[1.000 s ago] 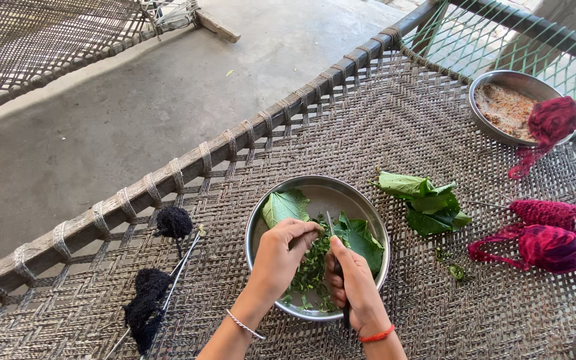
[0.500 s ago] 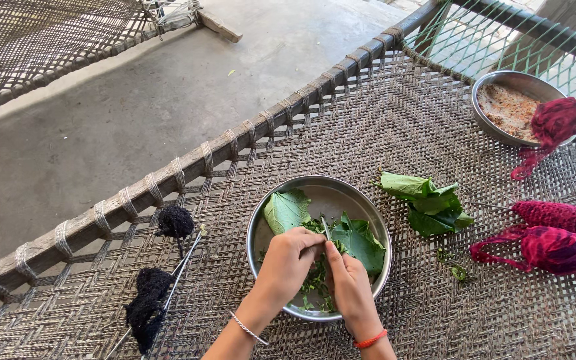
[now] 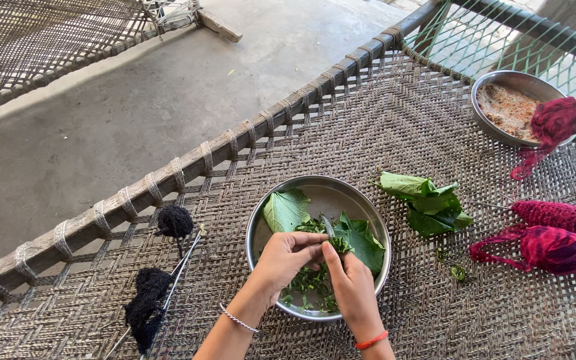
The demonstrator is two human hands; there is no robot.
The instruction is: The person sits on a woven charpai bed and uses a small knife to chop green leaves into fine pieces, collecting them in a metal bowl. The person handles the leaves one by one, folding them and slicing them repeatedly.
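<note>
Both my hands meet over the steel bowl (image 3: pixel 375 230): left hand (image 3: pixel 287 257) and right hand (image 3: pixel 348 283) pinching a green leaf (image 3: pixel 361 239), small blade (image 3: pixel 328 225) between them. Shredded greens (image 3: pixel 311 283) lie beneath; a whole-leaf pile (image 3: pixel 428 200) waits beyond my right hand, uncut.

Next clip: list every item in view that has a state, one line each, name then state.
left hand: over the bowl, fingers closed on greens
right hand: over the bowl, pinching greens beside a thin blade
steel bowl: upright, holds whole and chopped leaves
leaf pile: whole, stacked on the cot beside the bowl
second steel bowl: upright, holds a pale mix
red yarn: loose bundles, untouched
black yarn: balls lying by thin needles
</note>
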